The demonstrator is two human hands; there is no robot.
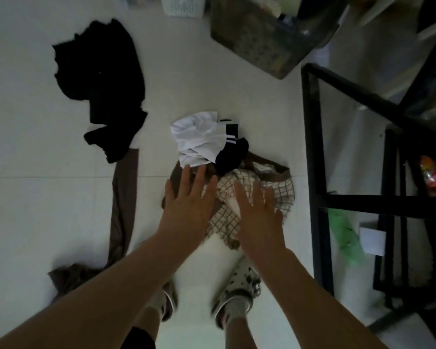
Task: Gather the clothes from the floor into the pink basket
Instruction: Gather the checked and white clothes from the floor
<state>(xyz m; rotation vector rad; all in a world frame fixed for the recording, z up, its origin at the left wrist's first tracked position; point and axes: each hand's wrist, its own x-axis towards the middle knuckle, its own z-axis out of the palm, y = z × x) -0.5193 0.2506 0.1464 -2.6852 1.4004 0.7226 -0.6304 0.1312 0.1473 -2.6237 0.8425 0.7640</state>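
Note:
On the white tiled floor ahead of my feet lies a small heap of clothes: a brown and cream checked garment (278, 191), a crumpled white garment (196, 137) and a dark sock with white stripes (233, 151). My left hand (186, 200) and my right hand (258, 217) hover over this heap with fingers spread and nothing in them. A black garment (103, 79) is spread out further left. A long brown garment (122, 207) stretches along the floor at the left. No pink basket shows in this view.
A black metal frame (315, 152) stands close on the right with items on its lower shelf. A clear plastic bin (264, 39) and a white basket (181, 6) sit at the far edge. My feet in light clogs (239, 285) are below the heap.

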